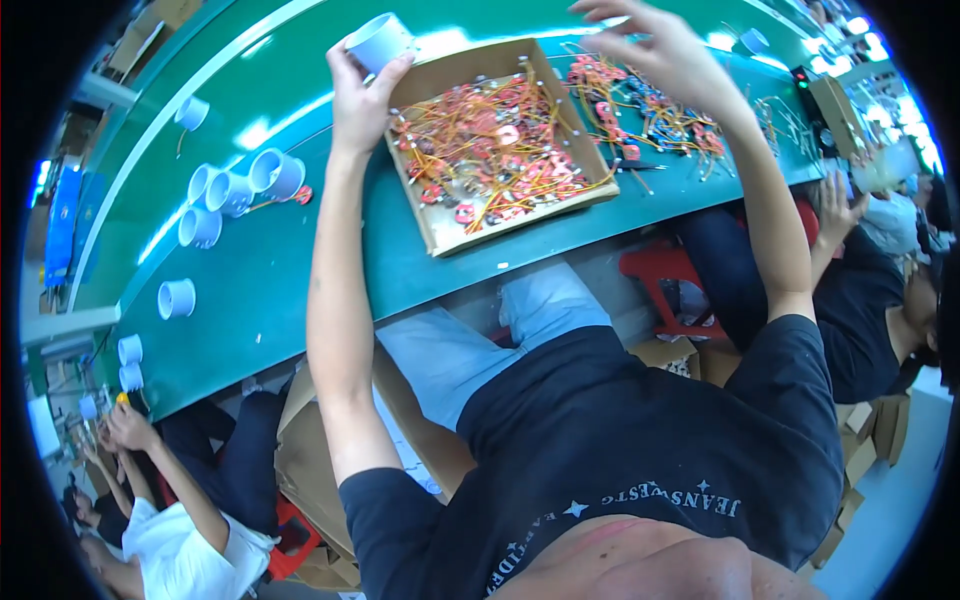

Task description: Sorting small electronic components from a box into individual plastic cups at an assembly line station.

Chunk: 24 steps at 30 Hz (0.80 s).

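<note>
Both arms reach past the table's near edge; the left hand grips, the right hand spreads its fingers.

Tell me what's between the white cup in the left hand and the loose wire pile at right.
The open cardboard box, holding wired red parts; head view.

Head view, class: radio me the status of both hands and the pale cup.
Left hand: grip on pale cup. Right hand: open. Open carton of wired parts between them.
</note>
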Each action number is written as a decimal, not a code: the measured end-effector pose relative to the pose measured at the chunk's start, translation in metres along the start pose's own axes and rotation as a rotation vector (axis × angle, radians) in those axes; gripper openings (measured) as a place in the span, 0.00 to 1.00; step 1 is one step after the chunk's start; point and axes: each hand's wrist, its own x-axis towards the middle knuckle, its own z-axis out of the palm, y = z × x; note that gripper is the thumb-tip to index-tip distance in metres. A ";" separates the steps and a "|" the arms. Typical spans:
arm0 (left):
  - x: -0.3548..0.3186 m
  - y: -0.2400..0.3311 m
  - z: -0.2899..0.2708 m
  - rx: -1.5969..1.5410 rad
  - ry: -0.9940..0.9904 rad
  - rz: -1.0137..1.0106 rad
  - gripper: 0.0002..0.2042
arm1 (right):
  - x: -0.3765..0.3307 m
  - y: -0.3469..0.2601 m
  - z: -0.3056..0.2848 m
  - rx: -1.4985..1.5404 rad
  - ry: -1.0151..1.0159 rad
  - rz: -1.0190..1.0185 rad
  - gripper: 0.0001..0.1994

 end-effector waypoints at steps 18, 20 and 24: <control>-0.004 0.008 -0.002 0.071 -0.021 -0.085 0.28 | -0.097 0.108 0.046 -0.442 0.254 0.296 0.24; -0.003 0.009 -0.001 0.081 -0.032 -0.082 0.28 | -0.094 0.118 0.045 -0.426 0.278 0.353 0.22; -0.003 0.009 -0.005 0.125 -0.013 -0.088 0.27 | -0.079 0.150 0.039 -0.223 0.373 0.259 0.16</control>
